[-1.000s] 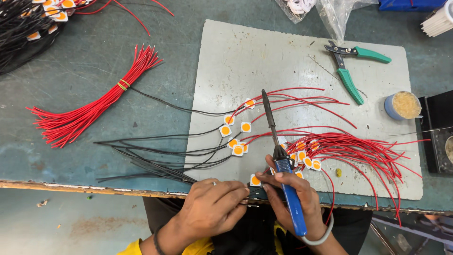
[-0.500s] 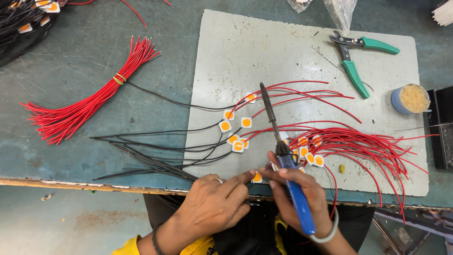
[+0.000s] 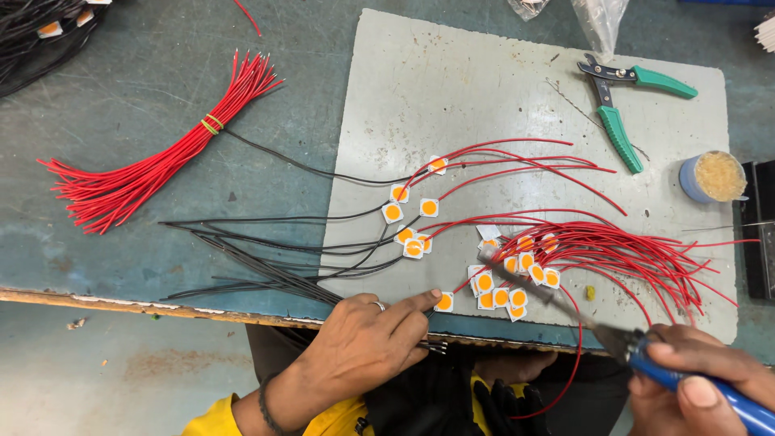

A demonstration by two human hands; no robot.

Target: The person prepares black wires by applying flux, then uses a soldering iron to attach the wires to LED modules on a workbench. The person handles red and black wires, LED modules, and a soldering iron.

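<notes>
Blue soldering iron (image 3: 710, 387) in right hand (image 3: 702, 363)

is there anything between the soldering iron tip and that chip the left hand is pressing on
Yes. The iron in the right hand has its tip resting in the pile of red-wired chips, to the right of the chip under the left hand. A few chips of that pile and their red wires lie in between.
</notes>
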